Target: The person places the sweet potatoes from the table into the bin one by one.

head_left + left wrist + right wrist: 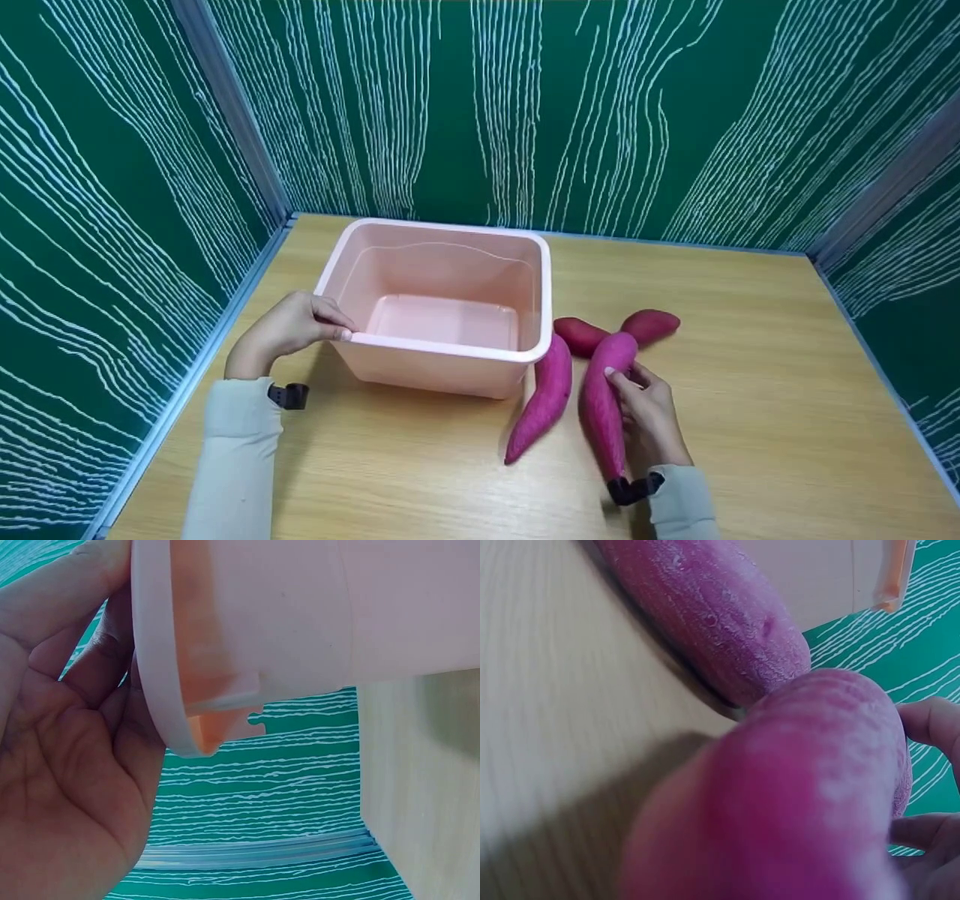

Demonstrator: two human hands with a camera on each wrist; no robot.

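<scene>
My left hand [294, 328] pinches the near-left rim of a pink plastic bin [435, 366], thumb inside and fingers partly hidden. The left wrist view shows that hand [71, 757] beside the bin's rim [156, 652]. To the bin's right, my right hand [651, 409] grips a long pink sweet potato [602, 397] from its right side. In the right wrist view this sweet potato [780, 802] fills the foreground, with fingertips [930, 720] on its far side. Another curved sweet potato [546, 401] lies between it and the bin.
Behind the held one are darker red sweet potato parts, one nearer the bin [576, 335] and one to the right [651, 327]; whether they join is hidden. Green walls [457, 112] with white lines enclose the wooden table [780, 390] at back and sides.
</scene>
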